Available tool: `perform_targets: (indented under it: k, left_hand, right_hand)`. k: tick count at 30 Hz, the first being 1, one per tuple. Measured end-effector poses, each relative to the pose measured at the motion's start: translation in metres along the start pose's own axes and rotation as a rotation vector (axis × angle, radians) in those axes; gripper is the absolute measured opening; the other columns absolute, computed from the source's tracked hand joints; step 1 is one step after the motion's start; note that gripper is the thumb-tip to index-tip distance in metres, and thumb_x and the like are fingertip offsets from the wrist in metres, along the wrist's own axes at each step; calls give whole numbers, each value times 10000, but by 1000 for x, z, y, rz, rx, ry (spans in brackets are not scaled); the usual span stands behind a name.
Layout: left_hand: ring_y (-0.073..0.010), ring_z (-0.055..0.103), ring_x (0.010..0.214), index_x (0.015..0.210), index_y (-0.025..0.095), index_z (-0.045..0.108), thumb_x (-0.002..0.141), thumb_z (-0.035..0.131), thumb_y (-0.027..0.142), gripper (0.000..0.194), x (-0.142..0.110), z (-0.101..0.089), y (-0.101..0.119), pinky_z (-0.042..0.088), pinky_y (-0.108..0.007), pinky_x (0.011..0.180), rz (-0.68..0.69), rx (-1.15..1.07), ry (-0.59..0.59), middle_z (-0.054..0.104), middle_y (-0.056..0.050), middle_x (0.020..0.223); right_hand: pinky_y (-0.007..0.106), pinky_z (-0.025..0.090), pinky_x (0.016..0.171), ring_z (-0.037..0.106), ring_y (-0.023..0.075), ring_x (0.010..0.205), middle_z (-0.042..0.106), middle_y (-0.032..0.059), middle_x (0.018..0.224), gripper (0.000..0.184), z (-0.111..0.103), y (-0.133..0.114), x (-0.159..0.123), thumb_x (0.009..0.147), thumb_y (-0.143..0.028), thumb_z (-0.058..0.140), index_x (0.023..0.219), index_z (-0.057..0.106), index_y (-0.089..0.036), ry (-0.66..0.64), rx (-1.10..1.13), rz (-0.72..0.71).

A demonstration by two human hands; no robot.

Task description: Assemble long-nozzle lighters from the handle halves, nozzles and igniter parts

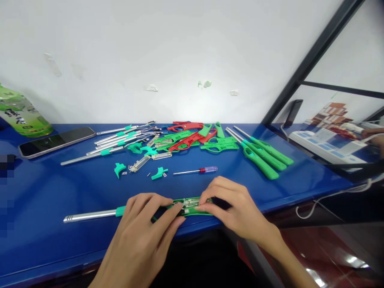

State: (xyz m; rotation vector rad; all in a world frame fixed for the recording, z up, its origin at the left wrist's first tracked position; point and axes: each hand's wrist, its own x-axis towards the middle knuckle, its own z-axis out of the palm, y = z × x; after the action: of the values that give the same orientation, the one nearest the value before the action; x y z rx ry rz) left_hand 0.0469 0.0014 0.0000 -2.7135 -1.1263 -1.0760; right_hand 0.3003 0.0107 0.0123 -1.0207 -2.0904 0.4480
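Note:
Near the table's front edge lies an opened green lighter casing [199,211], its long silver tube [90,216] pointing left with a teal collar at its base. My left hand [141,228] is closed over the casing's front part, thumb and fingertips pressed together near the trigger area and hiding much of it. A clear fuel tank [192,203] sits inside the casing. With thumb and fingers, my right hand [237,204] pinches the right part of this tank, covering its end. Just beyond the hands is a screwdriver [199,171] with a red and purple handle.
Several silver tubes [117,138], red and green casing halves [189,140], and teal triggers [158,173] lie behind. Assembled green lighters [261,156] rest at right. A phone [57,141] and a green bottle [24,114] occupy the left. Another person's hand [375,134] shows far right.

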Motion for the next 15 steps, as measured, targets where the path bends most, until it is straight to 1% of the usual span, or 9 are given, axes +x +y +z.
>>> perform_targets:
  k: [2, 5, 7, 9, 10, 13, 15]
  left_hand:
    - [-246, 569, 1018, 1226, 216, 701, 1039, 635, 159, 207, -1, 1, -1, 422, -419, 896, 0, 4, -5, 692, -52, 1089]
    - [-245, 568, 1007, 1238, 216, 697, 1049, 625, 175, 206, -1, 2, -3, 422, -423, 888, -4, 12, -20, 685, -54, 1094]
    - [-249, 568, 1011, 1236, 223, 696, 1057, 612, 186, 201, -1, 3, -4, 427, -428, 892, -14, 20, -27, 681, -56, 1107]
    - [-253, 571, 1016, 1220, 227, 699, 1061, 607, 199, 186, -1, 3, -4, 431, -431, 897, -20, 34, -29, 678, -57, 1117]
    - [-254, 574, 1017, 1212, 227, 701, 1062, 606, 206, 179, -1, 3, -5, 432, -432, 898, -20, 43, -25, 677, -58, 1121]
    - [-257, 588, 1019, 1209, 225, 703, 1072, 585, 218, 181, -1, 3, -4, 433, -431, 901, -10, 65, -17, 676, -62, 1132]
    - [-258, 592, 1016, 1210, 226, 701, 1078, 568, 218, 188, -1, 3, -4, 434, -427, 896, -5, 69, -15, 676, -63, 1131]
  right_hand:
    - [286, 503, 788, 674, 160, 831, 756, -1, 901, 74, 0, 0, 0, 992, -232, 768, 925, 738, -219, 16, 8, 8]
    - [279, 516, 809, 699, 158, 836, 774, -9, 894, 68, 1, 0, -1, 990, -202, 763, 932, 736, -223, 59, 7, 4]
    - [270, 526, 850, 718, 154, 874, 794, -12, 950, 56, 1, 0, -2, 1002, -176, 739, 1002, 746, -231, 86, 8, 12]
    - [259, 529, 880, 728, 149, 910, 806, -14, 1014, 100, 1, 0, -2, 1010, -166, 725, 1072, 748, -241, 93, 13, 29]
    - [254, 527, 886, 728, 146, 917, 807, -18, 1022, 104, 0, 0, -1, 1011, -168, 724, 1076, 750, -244, 85, 14, 39]
    - [247, 514, 876, 713, 140, 899, 794, -35, 960, 79, -2, -1, 4, 1011, -177, 728, 989, 757, -248, 24, 31, 72]
    - [250, 506, 881, 704, 142, 913, 784, -39, 956, 91, -3, -1, 7, 1012, -176, 725, 970, 754, -251, -14, 55, 108]
